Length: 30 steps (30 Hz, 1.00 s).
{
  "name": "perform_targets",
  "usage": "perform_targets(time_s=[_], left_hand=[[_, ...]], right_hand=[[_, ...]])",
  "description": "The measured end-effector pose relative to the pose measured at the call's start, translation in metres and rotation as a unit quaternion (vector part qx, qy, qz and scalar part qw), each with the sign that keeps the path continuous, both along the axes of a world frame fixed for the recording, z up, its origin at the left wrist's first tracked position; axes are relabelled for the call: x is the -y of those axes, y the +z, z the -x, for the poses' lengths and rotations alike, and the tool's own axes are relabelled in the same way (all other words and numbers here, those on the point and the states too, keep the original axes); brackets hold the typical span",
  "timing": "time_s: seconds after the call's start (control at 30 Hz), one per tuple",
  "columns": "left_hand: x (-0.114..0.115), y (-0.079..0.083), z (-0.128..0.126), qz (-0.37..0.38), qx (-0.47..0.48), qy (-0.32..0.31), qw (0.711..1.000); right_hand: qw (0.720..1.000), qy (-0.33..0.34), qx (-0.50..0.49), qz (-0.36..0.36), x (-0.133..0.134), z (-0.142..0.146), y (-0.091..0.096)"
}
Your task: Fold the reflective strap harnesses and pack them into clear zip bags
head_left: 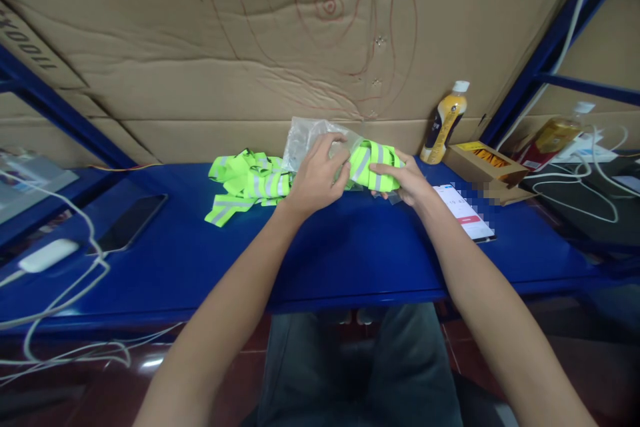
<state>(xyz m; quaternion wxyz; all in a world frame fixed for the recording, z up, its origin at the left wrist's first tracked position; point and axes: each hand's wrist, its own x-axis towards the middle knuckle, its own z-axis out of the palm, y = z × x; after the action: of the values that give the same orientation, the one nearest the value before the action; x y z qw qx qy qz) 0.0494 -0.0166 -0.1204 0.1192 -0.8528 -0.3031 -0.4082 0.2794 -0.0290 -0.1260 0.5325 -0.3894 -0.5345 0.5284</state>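
My right hand (407, 179) is wrapped round the right end of a folded bundle of neon-green reflective straps (361, 165) with silver stripes. My left hand (320, 177) has its fingers curled at the mouth of a clear plastic bag (301, 137), gripping its edge. The bundle's left end lies at the bag's opening; how far it reaches inside is hidden by my left hand. Left of the bag, a loose heap of similar neon-green reflective straps (250, 181) lies on the blue shelf (350, 253), one strap end spreading toward me.
A lit phone (465, 213) lies near my right forearm. Behind it stand a yellow drink bottle (444, 123) and an open cardboard box (487, 170). A dark phone (130, 221) and white cables (95, 233) lie at left. Cardboard (240, 80) walls the back.
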Motion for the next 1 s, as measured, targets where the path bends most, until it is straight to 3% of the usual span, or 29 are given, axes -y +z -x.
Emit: perform_targets(time_s=[0.27, 0.43, 0.73, 1.0], left_hand=[[0.002, -0.002, -0.004, -0.034, -0.058, 0.072, 0.995], [0.001, -0.006, -0.004, -0.065, -0.050, 0.024, 0.996], [-0.013, -0.006, 0.009, 0.022, -0.105, -0.054, 0.993], [-0.007, -0.007, 0.003, 0.074, -0.114, 0.052, 0.989]], right_hand=[[0.999, -0.034, 0.010, -0.017, -0.001, 0.005, -0.001], [0.999, -0.030, 0.006, -0.010, 0.005, 0.006, 0.006], [1.000, -0.017, 0.006, -0.017, 0.000, 0.001, 0.001], [0.997, 0.051, 0.053, -0.027, -0.002, -0.001, -0.006]])
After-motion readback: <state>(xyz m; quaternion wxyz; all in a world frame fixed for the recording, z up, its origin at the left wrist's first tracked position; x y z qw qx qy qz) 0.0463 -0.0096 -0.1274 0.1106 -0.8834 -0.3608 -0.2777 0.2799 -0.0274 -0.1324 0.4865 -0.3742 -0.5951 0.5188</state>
